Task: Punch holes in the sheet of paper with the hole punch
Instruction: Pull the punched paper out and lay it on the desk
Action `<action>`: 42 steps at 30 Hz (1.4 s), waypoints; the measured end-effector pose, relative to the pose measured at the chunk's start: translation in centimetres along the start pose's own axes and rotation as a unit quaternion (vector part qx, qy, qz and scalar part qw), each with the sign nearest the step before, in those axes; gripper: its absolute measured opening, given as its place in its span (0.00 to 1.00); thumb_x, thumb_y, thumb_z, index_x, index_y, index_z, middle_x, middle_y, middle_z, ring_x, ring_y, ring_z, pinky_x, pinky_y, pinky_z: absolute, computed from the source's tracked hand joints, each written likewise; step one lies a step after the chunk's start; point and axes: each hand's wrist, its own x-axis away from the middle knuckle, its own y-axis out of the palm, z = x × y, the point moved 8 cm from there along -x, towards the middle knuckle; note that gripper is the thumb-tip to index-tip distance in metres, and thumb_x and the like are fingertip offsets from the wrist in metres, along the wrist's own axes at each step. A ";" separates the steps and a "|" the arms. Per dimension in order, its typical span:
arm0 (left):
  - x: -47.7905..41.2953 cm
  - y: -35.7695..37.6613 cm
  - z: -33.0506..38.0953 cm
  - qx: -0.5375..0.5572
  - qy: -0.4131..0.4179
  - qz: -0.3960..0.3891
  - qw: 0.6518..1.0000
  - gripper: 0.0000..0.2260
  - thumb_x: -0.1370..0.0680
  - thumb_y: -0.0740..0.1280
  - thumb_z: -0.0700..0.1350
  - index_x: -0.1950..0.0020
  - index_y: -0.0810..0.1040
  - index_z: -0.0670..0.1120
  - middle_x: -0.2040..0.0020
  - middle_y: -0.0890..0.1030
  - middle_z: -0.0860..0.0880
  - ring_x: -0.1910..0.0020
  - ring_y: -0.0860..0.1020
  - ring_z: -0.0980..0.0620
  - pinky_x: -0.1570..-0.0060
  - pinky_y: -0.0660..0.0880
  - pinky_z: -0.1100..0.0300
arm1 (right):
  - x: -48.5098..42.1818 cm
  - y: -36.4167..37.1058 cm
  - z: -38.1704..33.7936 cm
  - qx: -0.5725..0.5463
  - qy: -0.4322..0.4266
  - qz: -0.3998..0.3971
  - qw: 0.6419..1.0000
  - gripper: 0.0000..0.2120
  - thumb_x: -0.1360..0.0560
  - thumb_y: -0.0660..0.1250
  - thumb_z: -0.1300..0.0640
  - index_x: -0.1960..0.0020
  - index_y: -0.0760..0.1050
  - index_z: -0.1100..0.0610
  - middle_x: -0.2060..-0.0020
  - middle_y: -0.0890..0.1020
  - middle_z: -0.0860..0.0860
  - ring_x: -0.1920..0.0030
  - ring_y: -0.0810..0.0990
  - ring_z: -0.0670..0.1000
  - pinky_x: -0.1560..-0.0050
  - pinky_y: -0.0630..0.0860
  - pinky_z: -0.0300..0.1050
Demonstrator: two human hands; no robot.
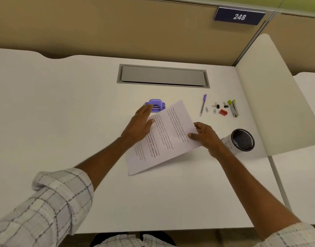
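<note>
We see the sheet of paper (169, 138) in the middle of the white desk (64, 104). It lies slanted, and its long way runs from near us on the left up to far on the right. The purple hole punch (157, 105) sits just past the sheet's far left long edge, very close to it.

The left hand (139, 125) is nearer the punch. Its fingers are straight and spread and hold nothing. The fingertips cover the left side of the punch, but we cannot tell if they touch it. The wrist lies over the sheet's left edge.

The right hand (204, 137) pinches the sheet's right edge, with the thumb on top.

We think the next job is to slide that long edge into the punch, so it needs only a short push up and to the left.

We cannot see the slot of the punch. Part of the sheet's edge hides under the left hand. The words on the sheet are too small to read.
</note>
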 end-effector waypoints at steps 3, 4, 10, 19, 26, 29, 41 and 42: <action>-1.5 -1.3 1.2 0.068 0.031 -0.009 0.997 0.24 0.14 0.60 0.49 0.19 0.62 0.48 0.21 0.69 0.45 0.26 0.71 0.48 0.30 0.68 0.56 | 0.2 -0.2 -2.0 0.021 -0.037 -0.024 0.999 0.13 0.23 0.70 0.61 0.39 0.77 0.55 0.46 0.84 0.47 0.48 0.84 0.47 0.55 0.78 0.36; -1.8 -1.7 1.3 0.084 0.035 -0.014 0.996 0.21 0.14 0.61 0.49 0.21 0.66 0.48 0.25 0.73 0.45 0.30 0.74 0.49 0.35 0.69 0.57 | 0.2 -0.1 -2.6 0.033 -0.050 -0.034 0.998 0.13 0.22 0.70 0.61 0.38 0.77 0.55 0.45 0.84 0.47 0.48 0.83 0.48 0.52 0.79 0.38; -1.6 -3.2 -1.3 0.232 -0.040 -0.012 0.972 0.10 0.16 0.64 0.49 0.40 0.81 0.45 0.44 0.86 0.47 0.48 0.85 0.45 0.44 0.82 0.49 | -0.3 -1.2 -6.1 -0.030 -0.091 -0.014 0.995 0.11 0.24 0.72 0.57 0.42 0.80 0.55 0.49 0.86 0.49 0.50 0.85 0.51 0.52 0.81 0.42; 4.0 -5.4 -4.2 0.455 -0.088 0.065 0.884 0.09 0.17 0.67 0.46 0.38 0.82 0.48 0.43 0.87 0.49 0.45 0.85 0.52 0.46 0.83 0.54 | 2.2 4.1 -6.2 -0.308 -0.125 -0.003 0.943 0.18 0.21 0.67 0.64 0.32 0.73 0.61 0.38 0.82 0.57 0.41 0.83 0.58 0.41 0.81 0.57; 7.3 -8.9 -3.8 0.462 -0.078 0.084 0.879 0.11 0.19 0.70 0.46 0.37 0.84 0.50 0.41 0.87 0.50 0.40 0.84 0.52 0.41 0.82 0.57 | 4.7 3.7 -8.9 -0.209 -0.208 0.073 0.953 0.13 0.22 0.71 0.57 0.39 0.80 0.54 0.46 0.86 0.50 0.48 0.85 0.58 0.44 0.82 0.58; 8.4 -10.2 -3.6 0.457 -0.073 0.073 0.883 0.10 0.20 0.71 0.46 0.39 0.85 0.53 0.42 0.87 0.50 0.40 0.85 0.52 0.41 0.81 0.55 | 5.6 3.2 -10.2 -0.196 -0.242 0.071 0.947 0.11 0.23 0.73 0.55 0.42 0.80 0.52 0.47 0.86 0.51 0.48 0.84 0.58 0.44 0.82 0.57; 10.5 -11.8 -3.2 0.387 -0.041 0.048 0.920 0.09 0.20 0.71 0.45 0.40 0.85 0.51 0.44 0.87 0.54 0.41 0.84 0.52 0.39 0.82 0.54 | 8.8 4.2 -8.7 -0.188 -0.238 0.106 0.947 0.09 0.22 0.70 0.61 0.43 0.81 0.56 0.46 0.86 0.53 0.44 0.84 0.57 0.38 0.79 0.59; 10.5 -12.0 -2.9 0.392 -0.029 0.048 0.918 0.09 0.19 0.71 0.45 0.40 0.85 0.52 0.44 0.87 0.54 0.42 0.85 0.53 0.41 0.82 0.57 | 9.0 3.8 -8.8 -0.182 -0.241 0.117 0.946 0.08 0.22 0.71 0.59 0.43 0.82 0.55 0.46 0.86 0.54 0.44 0.84 0.58 0.38 0.79 0.60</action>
